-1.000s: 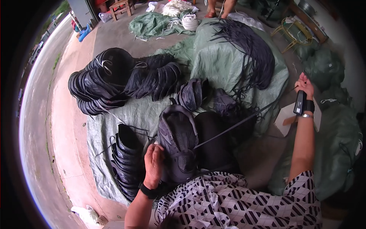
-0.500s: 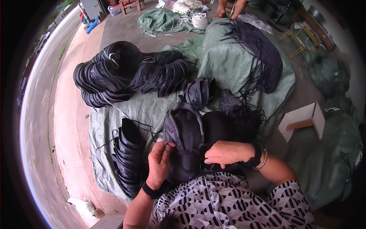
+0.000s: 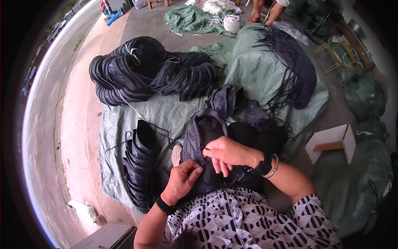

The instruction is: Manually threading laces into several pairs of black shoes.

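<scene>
A dark shoe upper [image 3: 194, 143] rests before my lap, its padded collar pointing away from me. My left hand [image 3: 182, 178] is closed in a pinch at the upper's near left edge, thumb against forefinger. Over the upper's opening, my right hand [image 3: 232, 154] pinches with thumb and forefinger while its other fingers curl loosely. Whatever is between those right fingertips is too small and dark to make out. Beside the upper on the right is a rounded black thing [image 3: 243, 132], partly behind my right hand. A nested stack of dark uppers [image 3: 139, 166] lies to the left.
Large piles of nested uppers [image 3: 124, 70] lie on a green woven sheet [image 3: 112, 141]. A smaller stack [image 3: 224, 99] sits ahead. Dark laces [image 3: 300, 74] drape over a covered green heap [image 3: 253, 54]. A white board stand [image 3: 333, 141] is at right. Another person's legs [image 3: 265, 12] show far off.
My right hand has moved left and away from me, over the upper's opening. My left hand has shifted slightly right and nearer me. The whole view has swung a little.
</scene>
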The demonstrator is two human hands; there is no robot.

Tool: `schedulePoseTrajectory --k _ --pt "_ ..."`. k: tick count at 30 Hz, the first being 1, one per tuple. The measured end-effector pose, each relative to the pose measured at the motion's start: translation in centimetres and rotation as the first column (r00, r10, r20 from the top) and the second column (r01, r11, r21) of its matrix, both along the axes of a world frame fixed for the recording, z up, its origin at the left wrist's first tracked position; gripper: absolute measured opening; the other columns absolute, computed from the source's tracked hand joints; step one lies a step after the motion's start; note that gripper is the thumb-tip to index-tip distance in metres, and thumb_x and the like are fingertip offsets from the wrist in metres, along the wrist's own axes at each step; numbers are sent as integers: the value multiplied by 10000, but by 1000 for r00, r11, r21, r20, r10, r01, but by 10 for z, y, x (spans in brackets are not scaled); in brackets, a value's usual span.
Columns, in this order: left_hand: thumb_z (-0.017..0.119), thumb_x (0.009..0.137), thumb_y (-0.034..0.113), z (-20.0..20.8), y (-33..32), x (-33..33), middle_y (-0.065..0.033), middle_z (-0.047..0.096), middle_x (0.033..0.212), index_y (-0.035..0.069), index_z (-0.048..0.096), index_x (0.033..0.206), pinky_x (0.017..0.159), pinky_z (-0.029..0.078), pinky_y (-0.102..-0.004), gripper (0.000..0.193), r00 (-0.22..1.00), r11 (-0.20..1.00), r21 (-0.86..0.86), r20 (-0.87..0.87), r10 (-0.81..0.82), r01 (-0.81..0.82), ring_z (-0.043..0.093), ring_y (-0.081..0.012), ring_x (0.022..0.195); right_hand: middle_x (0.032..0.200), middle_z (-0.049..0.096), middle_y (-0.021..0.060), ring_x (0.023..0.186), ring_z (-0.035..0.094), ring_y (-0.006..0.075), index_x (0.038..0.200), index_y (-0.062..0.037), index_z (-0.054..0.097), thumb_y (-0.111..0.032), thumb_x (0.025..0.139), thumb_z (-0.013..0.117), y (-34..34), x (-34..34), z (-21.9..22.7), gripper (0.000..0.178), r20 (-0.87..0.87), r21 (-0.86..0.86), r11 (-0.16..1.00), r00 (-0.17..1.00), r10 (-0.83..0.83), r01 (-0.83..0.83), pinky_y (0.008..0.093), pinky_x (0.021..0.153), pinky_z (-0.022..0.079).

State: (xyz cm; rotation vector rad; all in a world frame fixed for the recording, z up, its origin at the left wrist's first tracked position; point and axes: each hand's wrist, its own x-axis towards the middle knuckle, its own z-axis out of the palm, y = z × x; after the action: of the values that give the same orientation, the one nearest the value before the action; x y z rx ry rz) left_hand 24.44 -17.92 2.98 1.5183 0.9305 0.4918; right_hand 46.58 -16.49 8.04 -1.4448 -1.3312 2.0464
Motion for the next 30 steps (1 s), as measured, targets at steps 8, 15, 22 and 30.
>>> schedulePoseTrajectory --k 8,15,22,30 --pt "592 919 169 -10 -5 3 10 569 691 7 594 826 589 425 -220 187 985 976 -175 85 148 -131 513 -69 630 620 637 100 427 605 157 810 -11 570 -281 967 466 -3 10 -14 330 -93 -75 997 996 13 -20 211 361 407" --pt "606 903 166 -10 -9 11 -31 562 685 8 582 827 601 438 -255 176 970 971 19 -33 240 -240 514 -104 634 625 641 115 420 604 168 819 3 579 -275 959 487 3 11 -19 324 -155 -82 997 988 -2 -10 210 362 414" --pt "638 811 160 4 -4 23 -103 591 726 62 541 797 525 468 -376 139 918 766 642 -281 279 -36 596 -285 606 622 639 114 425 605 161 762 -18 566 -278 960 489 6 9 -9 336 -160 -78 997 987 -13 1 217 368 418" --pt "578 858 227 -19 -3 20 -118 594 697 16 587 833 617 456 -361 212 990 993 -15 -85 116 -118 587 -210 668 721 648 165 544 639 219 1276 104 435 -230 960 491 -25 18 -29 464 -297 -208 976 946 -128 66 274 496 518"
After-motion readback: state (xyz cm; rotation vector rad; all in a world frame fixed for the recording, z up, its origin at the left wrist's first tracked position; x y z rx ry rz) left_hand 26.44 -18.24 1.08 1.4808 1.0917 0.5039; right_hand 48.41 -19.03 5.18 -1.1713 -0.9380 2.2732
